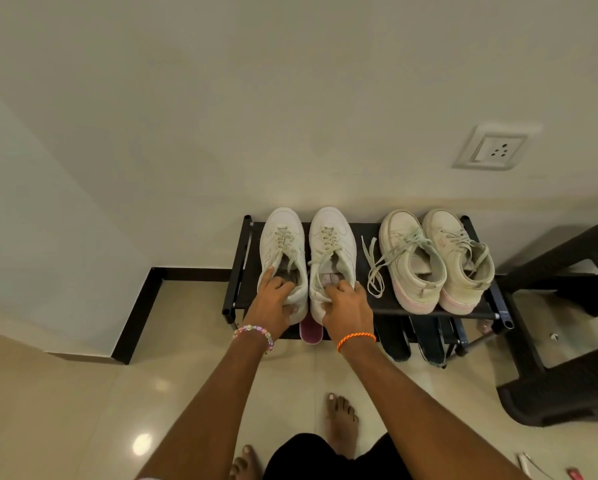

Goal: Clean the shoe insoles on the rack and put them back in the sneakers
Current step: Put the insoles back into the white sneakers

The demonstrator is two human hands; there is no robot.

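Note:
Two white sneakers stand side by side on the left half of a black shoe rack, toes to the wall. My left hand grips the heel of the left sneaker, fingers reaching into its opening. My right hand holds the heel of the right sneaker, fingertips inside on a greyish insole. A second pair of cream sneakers with pink soles sits on the right half, laces loose.
A pink sole and dark shoes stick out from the lower shelf. A dark plastic stool stands at the right. The wall with a socket is behind the rack. My bare feet are on the tiled floor.

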